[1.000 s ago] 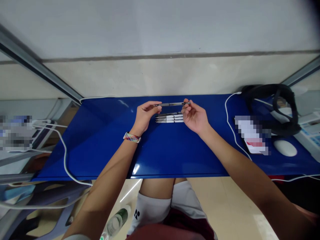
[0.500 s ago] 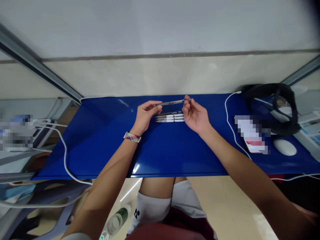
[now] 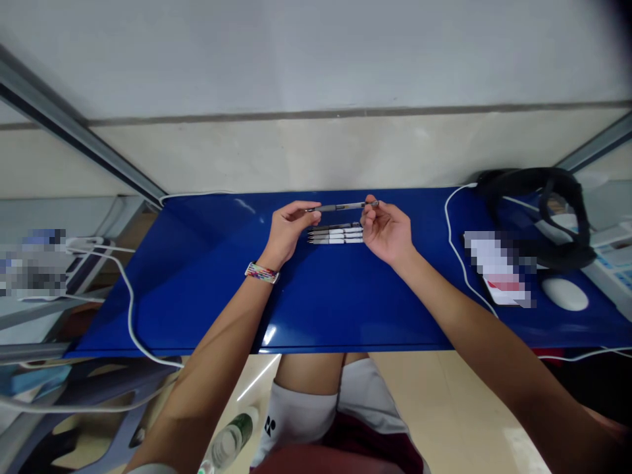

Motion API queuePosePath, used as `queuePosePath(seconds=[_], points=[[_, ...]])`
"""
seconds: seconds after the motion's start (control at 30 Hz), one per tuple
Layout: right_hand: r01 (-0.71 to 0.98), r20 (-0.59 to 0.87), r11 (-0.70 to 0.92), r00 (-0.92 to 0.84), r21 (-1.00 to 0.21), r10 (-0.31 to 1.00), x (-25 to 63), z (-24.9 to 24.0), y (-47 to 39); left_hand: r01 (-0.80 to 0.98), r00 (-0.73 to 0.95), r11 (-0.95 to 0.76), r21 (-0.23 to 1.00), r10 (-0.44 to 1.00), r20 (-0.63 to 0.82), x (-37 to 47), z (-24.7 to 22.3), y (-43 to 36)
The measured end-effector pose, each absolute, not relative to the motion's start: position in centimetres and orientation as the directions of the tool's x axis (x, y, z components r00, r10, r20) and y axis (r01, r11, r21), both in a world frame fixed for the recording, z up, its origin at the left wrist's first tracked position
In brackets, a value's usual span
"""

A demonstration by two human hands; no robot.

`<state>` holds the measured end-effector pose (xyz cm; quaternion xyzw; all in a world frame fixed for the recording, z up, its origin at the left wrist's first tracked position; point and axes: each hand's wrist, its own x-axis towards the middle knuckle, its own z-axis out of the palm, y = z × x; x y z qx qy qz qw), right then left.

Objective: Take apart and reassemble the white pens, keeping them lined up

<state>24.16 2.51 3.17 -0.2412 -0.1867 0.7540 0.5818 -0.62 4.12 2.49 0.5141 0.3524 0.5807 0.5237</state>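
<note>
A slim pen (image 3: 340,207) with a dark grip and a clear barrel is held level between my two hands, above the blue table (image 3: 316,296). My left hand (image 3: 289,227) pinches its tip end between thumb and fingers. At the other end, the thumb and fingertips of my right hand (image 3: 388,227) close on it. Just below, several white and grey pens (image 3: 336,235) lie side by side on the table, tips to the left. Their right ends are partly hidden behind my right hand.
To the right are a black headband-like device (image 3: 538,178), a blurred-out phone (image 3: 501,270) and a white mouse (image 3: 565,293). A white cable (image 3: 450,227) runs beside them. Another cable (image 3: 131,303) hangs over the left edge. Beneath, a plastic bottle (image 3: 230,441) stands on the floor.
The held pen's right end has dipped slightly, so the pen is more level. Both hands keep their grip in nearly the same place; the view has shifted a little.
</note>
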Motion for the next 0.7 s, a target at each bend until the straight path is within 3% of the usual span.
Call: queuePosePath(seconds=[0.7], points=[[-0.797, -0.167, -0.245, -0.183, -0.552, 0.969, 23.83, 3.22, 2.66, -0.201, 0.093, -0.208, 0.957, 0.969, 0.23, -0.85, 2.38, 4.15]])
